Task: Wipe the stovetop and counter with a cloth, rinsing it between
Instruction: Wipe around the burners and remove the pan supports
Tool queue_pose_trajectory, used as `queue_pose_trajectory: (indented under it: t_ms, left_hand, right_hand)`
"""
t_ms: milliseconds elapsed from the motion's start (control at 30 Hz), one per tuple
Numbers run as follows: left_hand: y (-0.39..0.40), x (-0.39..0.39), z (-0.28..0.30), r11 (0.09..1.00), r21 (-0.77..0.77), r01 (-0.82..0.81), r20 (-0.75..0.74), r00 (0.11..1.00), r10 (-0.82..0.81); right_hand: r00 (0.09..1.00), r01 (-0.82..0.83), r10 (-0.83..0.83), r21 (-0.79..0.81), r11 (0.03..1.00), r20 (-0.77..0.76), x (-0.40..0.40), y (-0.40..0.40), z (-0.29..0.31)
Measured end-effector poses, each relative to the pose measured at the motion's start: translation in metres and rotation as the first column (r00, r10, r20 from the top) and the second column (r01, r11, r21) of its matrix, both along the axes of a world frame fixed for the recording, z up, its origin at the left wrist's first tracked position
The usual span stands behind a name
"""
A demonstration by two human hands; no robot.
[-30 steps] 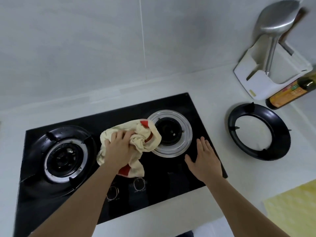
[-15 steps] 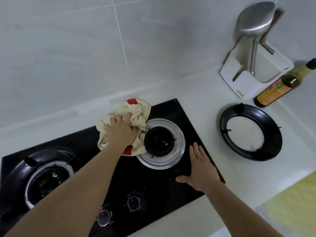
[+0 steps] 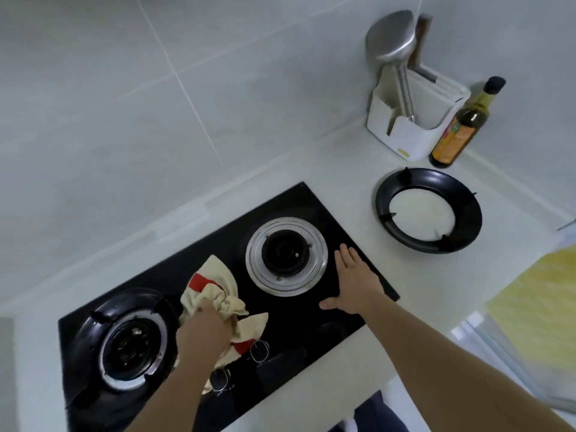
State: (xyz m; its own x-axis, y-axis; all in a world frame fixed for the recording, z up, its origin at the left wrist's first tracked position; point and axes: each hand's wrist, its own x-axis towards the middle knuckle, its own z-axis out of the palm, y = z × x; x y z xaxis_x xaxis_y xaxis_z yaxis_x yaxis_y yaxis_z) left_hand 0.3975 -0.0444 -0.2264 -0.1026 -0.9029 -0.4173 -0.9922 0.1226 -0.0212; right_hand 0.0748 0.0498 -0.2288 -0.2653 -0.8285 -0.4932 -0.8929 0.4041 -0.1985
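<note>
- Cloth [image 3: 218,302], lower centre: bunched in left hand [image 3: 204,333] on stovetop [image 3: 299,201].
- Right hand [image 3: 355,282]: flat, fingers straight, bracing on glass.
- Risk: cloth snagging knobs [image 3: 259,351], turning gas on.

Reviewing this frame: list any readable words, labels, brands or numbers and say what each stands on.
No text can be read in this frame.
Bottle: orange label carries print, too blurred to read.
White utensil holder: small yellow tag near its base, too small to read.
Stovetop: two knobs, the right knob and the left knob, show no legible markings.
</note>
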Motion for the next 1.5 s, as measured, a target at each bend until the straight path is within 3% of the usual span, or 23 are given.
queue_pose_trajectory:
  t_ms: [233, 367, 467, 533, 633, 767, 933, 1100, 1167, 1233, 1300, 1400, 1433, 1500]
  left_hand:
    - [0.007, -0.002, 0.018, 0.990, 0.138, -0.024, 0.114, 0.993, 0.009]
    - [0.005, 0.003, 0.054, 0.968, 0.222, -0.120, -0.015, 0.992, 0.127]
    - [0.021, 0.020, 0.076, 0.957, 0.175, -0.231, -0.170, 0.950, 0.261]
    - [0.035, 0.029, 0.091, 0.938, 0.129, -0.322, -0.316, 0.883, 0.346]
    - [0.054, 0.041, 0.107, 0.909, 0.071, -0.410, -0.476, 0.787, 0.392]
    - [0.088, 0.071, 0.112, 0.844, 0.029, -0.535, -0.558, 0.692, 0.458]
    - [0.129, 0.132, 0.117, 0.805, 0.033, -0.593, -0.507, 0.684, 0.525]
    - [0.141, 0.200, 0.121, 0.782, 0.085, -0.617, -0.303, 0.732, 0.610]
    - [0.139, 0.229, 0.124, 0.823, 0.086, -0.561, -0.169, 0.806, 0.567]
    - [0.132, 0.258, 0.123, 0.876, -0.019, -0.482, -0.074, 0.874, 0.480]
    - [0.126, 0.286, 0.127, 0.852, -0.214, -0.478, -0.187, 0.876, 0.445]
    - [0.118, 0.314, 0.136, 0.732, -0.450, -0.512, -0.511, 0.820, 0.259]
    - [0.115, 0.317, 0.139, 0.678, -0.463, -0.571, -0.626, 0.752, 0.206]
    - [0.104, 0.321, 0.148, 0.611, -0.255, -0.749, -0.821, 0.501, 0.272]
  right_hand:
    - [1.000, -0.015, 0.015, 0.006, 1.000, 0.005, 0.000, 0.003, 0.006]
    - [0.999, -0.035, 0.038, 0.072, 0.997, -0.039, 0.002, -0.002, 0.010]
    - [0.998, -0.019, 0.025, 0.114, 0.993, -0.054, 0.009, -0.009, 0.019]
    - [0.998, 0.036, -0.035, 0.032, 0.999, -0.043, 0.015, -0.011, 0.024]
    - [0.991, 0.132, -0.129, -0.235, 0.963, 0.030, 0.029, -0.011, 0.031]
    - [0.989, 0.037, 0.024, -0.402, 0.915, 0.144, 0.078, -0.028, 0.055]
    - [0.925, -0.087, 0.246, -0.470, 0.878, 0.288, 0.168, -0.050, 0.085]
    - [0.885, -0.273, 0.413, -0.480, 0.834, 0.215, 0.252, -0.056, 0.099]
    - [0.888, -0.288, 0.411, -0.446, 0.847, 0.207, 0.284, -0.053, 0.094]
    - [0.900, -0.284, 0.387, -0.401, 0.871, 0.201, 0.308, -0.049, 0.085]
    - [0.922, -0.260, 0.342, -0.363, 0.895, 0.182, 0.328, -0.043, 0.076]
    - [0.958, -0.174, 0.234, -0.316, 0.933, 0.163, 0.347, -0.032, 0.069]
    - [0.967, -0.139, 0.195, -0.303, 0.943, 0.163, 0.349, -0.028, 0.068]
    - [0.976, -0.103, 0.151, -0.279, 0.955, 0.157, 0.353, -0.018, 0.067]
